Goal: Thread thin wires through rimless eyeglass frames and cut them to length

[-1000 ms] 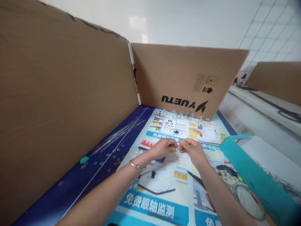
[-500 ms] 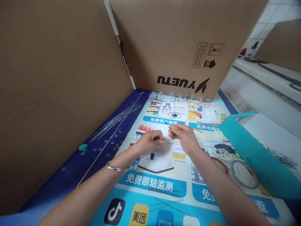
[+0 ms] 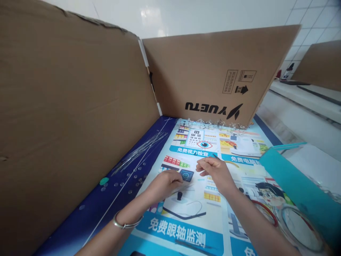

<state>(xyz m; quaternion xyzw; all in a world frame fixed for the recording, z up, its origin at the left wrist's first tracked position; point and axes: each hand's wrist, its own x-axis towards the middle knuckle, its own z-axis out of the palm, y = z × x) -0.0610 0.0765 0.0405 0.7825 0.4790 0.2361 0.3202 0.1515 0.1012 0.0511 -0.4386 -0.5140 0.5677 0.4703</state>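
Note:
Above the printed poster, my left hand is closed, thumb and fingers pinched together; anything in them is too thin or hidden to name. A short way to its right my right hand is also pinched closed, and a small dark tip shows behind its fingers. The two hands are apart. Left of them, thin silvery strands lie in a loose bundle on the dark blue surface. Several small clear round beads are scattered there, beside a green disc.
Cardboard panels stand along the left and at the back. Small tangled clear and wiry pieces line the back panel's foot. At right are a teal folder-like sheet and a clear ring-shaped coil.
The camera view has tilted up, so everything sits lower and the wall shows above the panels. My hands have moved slightly apart; the thin line between them no longer shows.

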